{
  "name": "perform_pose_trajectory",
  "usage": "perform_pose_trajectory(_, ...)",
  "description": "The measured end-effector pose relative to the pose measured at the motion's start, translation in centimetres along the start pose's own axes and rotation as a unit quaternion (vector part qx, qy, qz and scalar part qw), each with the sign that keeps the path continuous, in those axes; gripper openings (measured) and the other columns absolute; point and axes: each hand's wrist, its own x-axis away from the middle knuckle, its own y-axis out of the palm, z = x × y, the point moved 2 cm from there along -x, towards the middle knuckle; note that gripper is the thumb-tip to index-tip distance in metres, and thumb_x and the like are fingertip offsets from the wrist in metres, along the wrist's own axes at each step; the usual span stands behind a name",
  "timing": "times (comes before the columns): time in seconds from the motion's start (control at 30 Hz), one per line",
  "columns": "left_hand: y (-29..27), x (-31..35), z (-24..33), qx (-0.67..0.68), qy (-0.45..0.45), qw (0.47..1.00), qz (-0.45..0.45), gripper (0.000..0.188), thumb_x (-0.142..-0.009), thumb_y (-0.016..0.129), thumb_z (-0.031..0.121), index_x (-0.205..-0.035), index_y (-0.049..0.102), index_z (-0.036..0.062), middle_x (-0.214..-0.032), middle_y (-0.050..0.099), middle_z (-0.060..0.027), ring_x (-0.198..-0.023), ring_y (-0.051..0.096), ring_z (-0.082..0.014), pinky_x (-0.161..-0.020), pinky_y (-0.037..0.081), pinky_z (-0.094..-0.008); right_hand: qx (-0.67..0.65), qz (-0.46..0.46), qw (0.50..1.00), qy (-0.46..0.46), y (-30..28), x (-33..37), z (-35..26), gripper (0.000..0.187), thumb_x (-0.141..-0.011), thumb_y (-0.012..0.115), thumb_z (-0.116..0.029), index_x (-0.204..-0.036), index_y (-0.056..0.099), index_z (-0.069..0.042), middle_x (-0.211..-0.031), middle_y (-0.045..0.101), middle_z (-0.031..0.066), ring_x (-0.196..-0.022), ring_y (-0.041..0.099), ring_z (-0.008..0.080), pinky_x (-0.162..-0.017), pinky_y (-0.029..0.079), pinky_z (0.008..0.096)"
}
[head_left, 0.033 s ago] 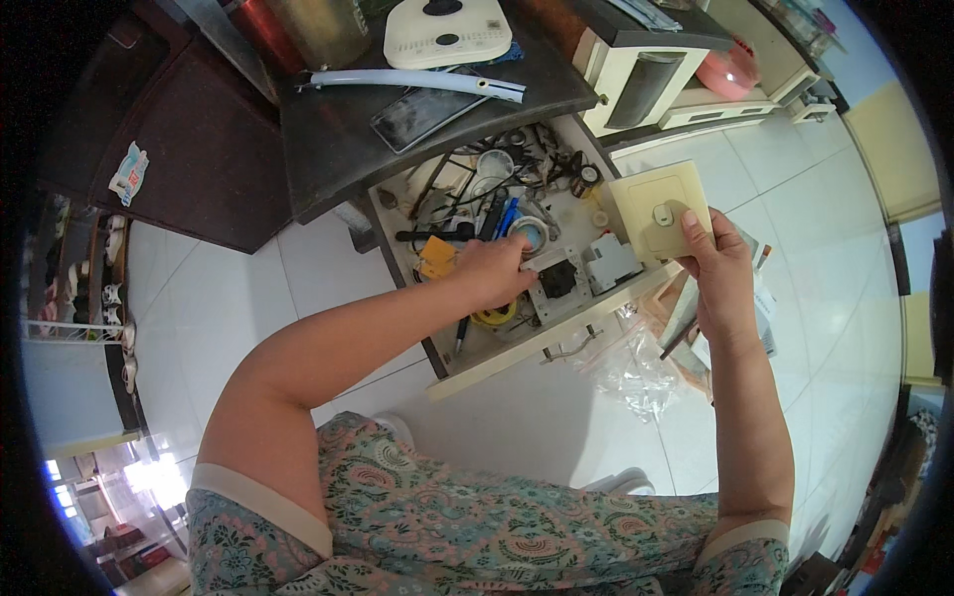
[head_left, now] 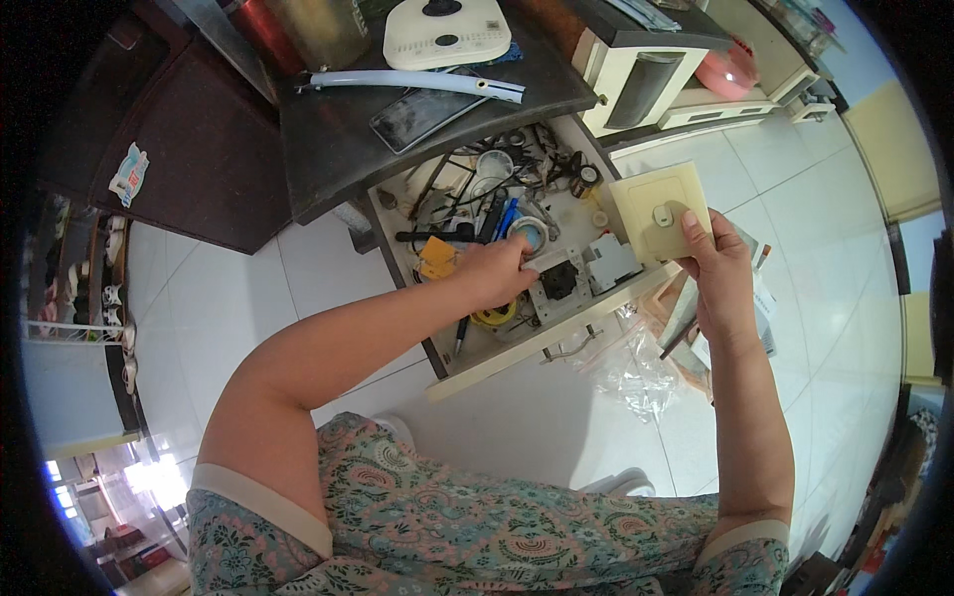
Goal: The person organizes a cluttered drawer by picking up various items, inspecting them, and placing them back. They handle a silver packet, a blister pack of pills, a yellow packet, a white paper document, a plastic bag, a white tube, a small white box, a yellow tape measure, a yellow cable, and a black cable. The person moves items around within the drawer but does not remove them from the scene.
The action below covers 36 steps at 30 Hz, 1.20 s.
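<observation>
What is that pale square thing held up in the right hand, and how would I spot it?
Start at the open drawer under the dark desk, full of tools and cables. Just right of it, above the white floor tiles, the right hand holds up a cream square wall-switch plate. Unlike the drawer's jumbled small parts, it is flat and plain, with one small button at its middle.

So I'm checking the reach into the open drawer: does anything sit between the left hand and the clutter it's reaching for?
Nothing visible does. The left hand is already down in the open drawer, resting on the clutter there.
</observation>
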Motion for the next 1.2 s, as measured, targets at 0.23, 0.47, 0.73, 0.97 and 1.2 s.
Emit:
perform_pose_trajectory(0.23, -0.9, -0.1, 1.0, 0.030, 0.027, 0.998, -0.040, 0.027, -0.083, 0.062, 0.026, -0.102, 0.059, 0.0057, -0.084, 0.063, -0.0154, -0.078, 0.062, -0.0297, -0.067, 0.046, -0.0398, -0.019, -0.002, 0.999, 0.038, -0.9, -0.2, 1.0, 0.039, -0.091, 0.061, -0.030, -0.113, 0.057, 0.001, -0.100, 0.062, 0.0072, -0.091, 0.058, 0.0142, -0.087, 0.046, 0.0299)
perform_pose_trajectory(0.47, -7.7, 1.1, 1.2, 0.050, -0.008, 0.994, 0.095, 0.018, -0.086, 0.059, 0.023, -0.099, 0.060, 0.0118, -0.078, 0.063, -0.0114, -0.074, 0.061, -0.0282, -0.065, 0.046, -0.0383, -0.010, 0.002, 0.997, 0.073, -1.0, -0.1, 1.4, 0.039, -0.093, 0.056, -0.033, -0.114, 0.057, 0.000, -0.103, 0.061, 0.0066, -0.094, 0.057, 0.0138, -0.088, 0.045, 0.0292)
perform_pose_trajectory(0.73, -8.6, 1.3, 1.1, 0.455, -0.028, 0.890, 0.015, 0.035, -0.095, 0.051, 0.023, -0.122, 0.051, 0.0005, -0.106, 0.062, -0.0077, -0.094, 0.062, -0.0156, -0.087, 0.049, -0.0294, -0.055, -0.021, 0.992, 0.115, 0.3, 0.3, 2.5, 0.039, -0.094, 0.053, -0.034, -0.120, 0.054, -0.004, -0.105, 0.061, 0.0055, -0.096, 0.056, 0.0129, -0.087, 0.044, 0.0287)
perform_pose_trajectory(0.97, -7.8, 1.5, 4.3, 0.436, -0.028, 0.899, -0.024, 0.035, -0.095, 0.051, 0.021, -0.125, 0.051, 0.0020, -0.102, 0.060, -0.0056, -0.091, 0.061, -0.0134, -0.080, 0.050, -0.0282, -0.131, -0.083, 0.972, 0.179, 2.7, 1.3, 1.7, 0.042, -0.095, 0.051, -0.036, -0.122, 0.053, -0.005, -0.104, 0.061, 0.0045, -0.093, 0.055, 0.0130, -0.081, 0.046, 0.0254)
perform_pose_trajectory(1.2, -6.6, 2.2, 6.0, 0.387, -0.022, 0.922, -0.011, 0.033, -0.095, 0.051, 0.019, -0.125, 0.049, 0.0069, -0.099, 0.056, -0.0029, -0.085, 0.057, -0.0105, -0.070, 0.048, -0.0265, -0.111, -0.145, 0.964, 0.193, 3.9, 2.7, 3.0, 0.036, -0.088, 0.064, -0.029, -0.115, 0.057, -0.006, -0.098, 0.061, 0.0017, -0.085, 0.052, 0.0106, -0.074, 0.042, 0.0260)
